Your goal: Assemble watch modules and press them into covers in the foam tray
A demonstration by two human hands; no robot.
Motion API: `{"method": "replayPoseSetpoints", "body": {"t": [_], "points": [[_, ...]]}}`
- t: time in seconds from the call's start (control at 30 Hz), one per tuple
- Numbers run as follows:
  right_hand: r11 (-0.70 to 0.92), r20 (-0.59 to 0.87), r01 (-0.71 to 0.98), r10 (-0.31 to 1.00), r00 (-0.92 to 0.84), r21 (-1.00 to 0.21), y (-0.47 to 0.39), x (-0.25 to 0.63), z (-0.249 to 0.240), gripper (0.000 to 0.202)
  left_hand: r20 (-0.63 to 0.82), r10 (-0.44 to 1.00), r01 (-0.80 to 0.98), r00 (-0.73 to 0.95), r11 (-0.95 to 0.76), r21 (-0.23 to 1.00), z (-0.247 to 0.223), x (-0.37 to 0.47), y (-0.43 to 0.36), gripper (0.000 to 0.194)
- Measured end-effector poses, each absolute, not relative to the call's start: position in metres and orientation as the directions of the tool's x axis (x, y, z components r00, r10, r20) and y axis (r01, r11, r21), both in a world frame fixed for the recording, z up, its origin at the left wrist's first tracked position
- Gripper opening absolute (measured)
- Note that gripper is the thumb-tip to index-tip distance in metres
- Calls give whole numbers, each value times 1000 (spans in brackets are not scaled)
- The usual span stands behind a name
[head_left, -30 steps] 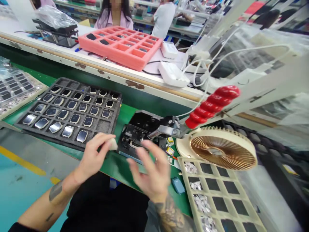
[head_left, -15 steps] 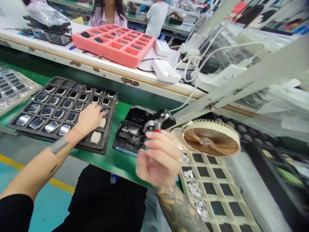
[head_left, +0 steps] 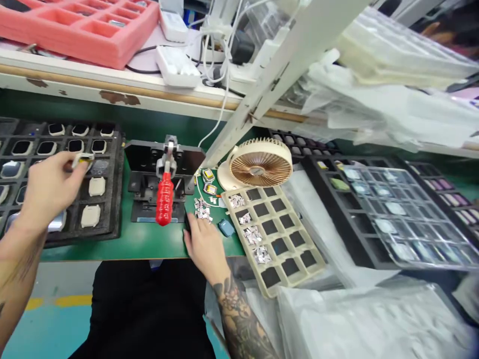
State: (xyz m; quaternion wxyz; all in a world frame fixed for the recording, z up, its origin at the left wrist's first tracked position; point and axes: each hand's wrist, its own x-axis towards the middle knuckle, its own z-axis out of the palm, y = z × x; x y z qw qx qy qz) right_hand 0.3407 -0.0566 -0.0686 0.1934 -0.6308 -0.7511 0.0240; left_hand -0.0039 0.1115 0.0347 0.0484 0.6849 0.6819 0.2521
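Observation:
My left hand (head_left: 52, 184) pinches a watch case (head_left: 84, 158) by its edge, just above the dark foam tray (head_left: 115, 199). Rows of square watch cases fill many of the tray's pockets, and two pale ones lie at its right side. To the right of the tray stands a black clamp fixture (head_left: 149, 197) with its red handle (head_left: 164, 199) pointing down toward me. My right hand (head_left: 205, 244) rests on the green table beside the fixture, its fingers by a dark narrow object that is mostly hidden. Small white pieces (head_left: 202, 210) lie just beyond its fingertips.
A cream fan (head_left: 261, 162) stands behind a beige compartment tray (head_left: 267, 286). Near that tray lies a small blue case (head_left: 226, 228). Farther right are black trays and a clear plastic tray (head_left: 419, 214). A slanted white post and shelf edge (head_left: 149, 102) cross behind.
The view has swung right. My left hand has lifted a watch case from the foam tray. My right hand has moved from above the fixture to the table at its right. The red handle now points down.

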Motion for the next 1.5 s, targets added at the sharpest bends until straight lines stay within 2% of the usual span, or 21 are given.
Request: {"method": "replayPoseSetpoints", "body": {"t": [0.07,0.13,0.2,0.27,0.33,0.4,0.5,0.67,0.77,0.87,1.03,1.27,1.5], "points": [[201,240,949,960,-142,-243,-65,337,-86,45,283,953,669,-104,-143,729,33,9,71,37],[193,283,908,955,-87,-372,-71,339,-89,42,226,971,444,-77,-170,880,23,31,28,28],[193,322,762,947,22,-618,-76,347,-80,32,107,994,261,-14,-100,960,3,56,-7,39],[231,307,520,950,64,-822,-78,356,-66,30,-42,997,106,66,34,994,-22,81,-24,45],[277,300,350,954,13,-895,-79,361,-55,30,-149,978,-17,143,153,988,-47,103,-27,43],[318,337,326,941,3,-891,-79,359,-50,26,-207,956,-84,207,228,970,-66,119,-23,45],[300,382,401,913,141,-866,-79,351,-57,17,-227,937,-73,267,255,964,-83,130,-18,49],[149,334,534,903,269,-832,-82,346,-74,14,-182,932,-15,314,196,980,-95,128,-24,48],[166,319,417,889,329,-894,-81,340,-73,16,-184,937,-12,296,196,980,-98,127,-26,49],[251,334,281,892,304,-926,-77,325,-70,20,-194,932,-19,306,210,978,-99,128,-27,50],[312,384,267,879,283,-912,-67,301,-76,22,-198,931,-55,305,225,973,-95,129,-27,50],[233,306,254,904,298,-939,-61,300,-86,16,-190,938,-49,289,213,976,-96,129,-28,50],[153,181,104,912,367,-983,-62,296,-88,13,-186,939,-41,289,207,978,-98,128,-29,51]]}}
